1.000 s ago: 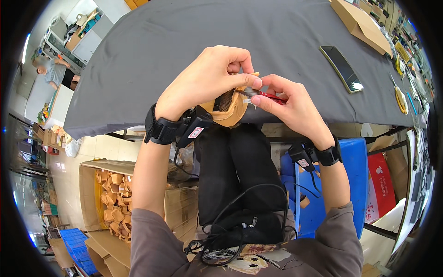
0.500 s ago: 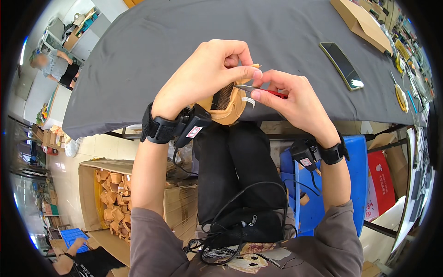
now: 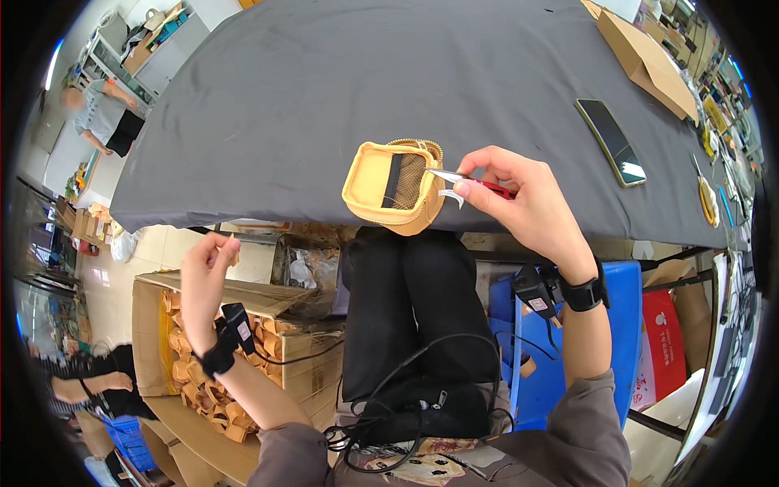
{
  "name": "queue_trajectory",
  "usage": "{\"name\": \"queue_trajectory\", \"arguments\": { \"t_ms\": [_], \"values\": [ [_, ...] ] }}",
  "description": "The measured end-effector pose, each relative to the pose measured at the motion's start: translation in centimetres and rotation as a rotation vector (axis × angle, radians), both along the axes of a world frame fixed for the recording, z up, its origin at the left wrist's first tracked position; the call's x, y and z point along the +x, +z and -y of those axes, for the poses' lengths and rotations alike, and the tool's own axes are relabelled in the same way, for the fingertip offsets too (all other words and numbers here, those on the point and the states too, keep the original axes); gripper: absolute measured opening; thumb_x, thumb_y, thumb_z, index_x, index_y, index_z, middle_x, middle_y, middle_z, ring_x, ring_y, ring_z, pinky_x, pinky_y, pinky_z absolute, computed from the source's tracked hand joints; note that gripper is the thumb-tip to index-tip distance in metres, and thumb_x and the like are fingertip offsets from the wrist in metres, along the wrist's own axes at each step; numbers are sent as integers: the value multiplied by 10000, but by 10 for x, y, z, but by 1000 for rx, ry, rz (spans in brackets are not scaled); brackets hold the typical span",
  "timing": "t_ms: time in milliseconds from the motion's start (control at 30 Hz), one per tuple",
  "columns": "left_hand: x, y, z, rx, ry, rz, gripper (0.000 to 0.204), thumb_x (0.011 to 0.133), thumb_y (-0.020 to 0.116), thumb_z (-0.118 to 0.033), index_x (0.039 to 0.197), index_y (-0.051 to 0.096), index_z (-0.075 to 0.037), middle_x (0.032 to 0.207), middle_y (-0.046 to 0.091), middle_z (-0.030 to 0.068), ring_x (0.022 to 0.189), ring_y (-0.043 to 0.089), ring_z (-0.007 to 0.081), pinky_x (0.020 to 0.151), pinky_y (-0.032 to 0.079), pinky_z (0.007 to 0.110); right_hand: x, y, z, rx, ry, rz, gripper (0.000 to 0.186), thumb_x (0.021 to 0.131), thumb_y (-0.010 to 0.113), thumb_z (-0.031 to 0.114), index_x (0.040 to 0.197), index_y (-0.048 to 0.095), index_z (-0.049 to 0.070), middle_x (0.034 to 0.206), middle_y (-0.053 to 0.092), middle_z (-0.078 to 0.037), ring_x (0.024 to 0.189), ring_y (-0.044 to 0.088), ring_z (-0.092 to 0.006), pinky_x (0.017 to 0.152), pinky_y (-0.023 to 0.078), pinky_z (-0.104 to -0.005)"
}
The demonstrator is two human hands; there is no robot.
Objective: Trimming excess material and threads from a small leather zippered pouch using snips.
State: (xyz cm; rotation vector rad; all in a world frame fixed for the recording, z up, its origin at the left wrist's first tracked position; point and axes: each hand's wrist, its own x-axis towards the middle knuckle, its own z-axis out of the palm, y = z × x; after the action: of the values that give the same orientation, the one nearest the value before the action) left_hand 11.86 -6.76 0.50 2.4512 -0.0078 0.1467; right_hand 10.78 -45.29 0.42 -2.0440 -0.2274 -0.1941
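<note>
A small yellow zip pouch (image 3: 369,180) stands open at the near edge of the table, its brown mesh pocket and black band showing inside. A white tag sticks out at its right side. My right hand (image 3: 523,195) is closed around red-handled thread snips (image 3: 487,185), whose pointed metal tip is at the pouch's right rim. Off to the left, away from the pouch, my left hand (image 3: 209,280) is raised over the carton with thumb and fingers pinched together. Whatever is between those fingers is too small to make out.
A dark cloth covers the table (image 3: 268,105). A phone (image 3: 610,142) and a flat cardboard box (image 3: 647,65) lie at the right. Below left stands a carton (image 3: 154,349) full of tan pieces; a blue plastic bin (image 3: 600,357) is below right. Other people are at the far left.
My left hand has left the pouch and swung down and left over the carton. The pouch now stands uncovered on the table. My right hand still has the snips beside it.
</note>
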Motion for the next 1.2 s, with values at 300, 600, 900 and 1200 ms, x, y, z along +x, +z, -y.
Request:
{"name": "queue_trajectory", "arguments": {
  "t_ms": [300, 600, 900, 1200],
  "values": [
    [1, -80, -7, 172, 152, 50, 362, 896, 629, -248, 1195, 548, -60, 596, 489, 59, 552, 475, 190, 573, 414, 334, -7, 0, -10, 10, -84, -16, 196, 830, 704, 166, 946, 616, 34, 583, 500, -51, 522, 429, -112, 506, 368, -262],
    [-9, -10, 176, 22, -296, 673, 447, 666, 840, -189, 1039, 620, -79, 758, 464, 63, 695, 509, 225, 600, 424, 328, -13, -24, -26, 136, -202, 105, 199, 832, 710, 118, 994, 622, 44, 597, 520, -11, 533, 459, -60, 526, 401, -209],
    [28, 25, 130, -298, -564, 222, 187, 789, 714, -75, 965, 672, -27, 770, 459, 37, 657, 459, 135, 595, 407, 249, -23, -12, -3, 161, -156, 204, 287, 786, 759, 107, 1028, 618, 45, 729, 596, -20, 601, 487, -47, 559, 429, -195],
    [97, 42, 156, -1, -1259, -197, 203, 917, 560, -200, 1051, 609, -56, 898, 523, 66, 872, 526, 196, 791, 418, 305, -14, 0, 14, -405, 170, 497, 340, 687, 790, 201, 974, 631, 111, 698, 577, -3, 603, 565, -174, 514, 436, -293]
  ]
}}
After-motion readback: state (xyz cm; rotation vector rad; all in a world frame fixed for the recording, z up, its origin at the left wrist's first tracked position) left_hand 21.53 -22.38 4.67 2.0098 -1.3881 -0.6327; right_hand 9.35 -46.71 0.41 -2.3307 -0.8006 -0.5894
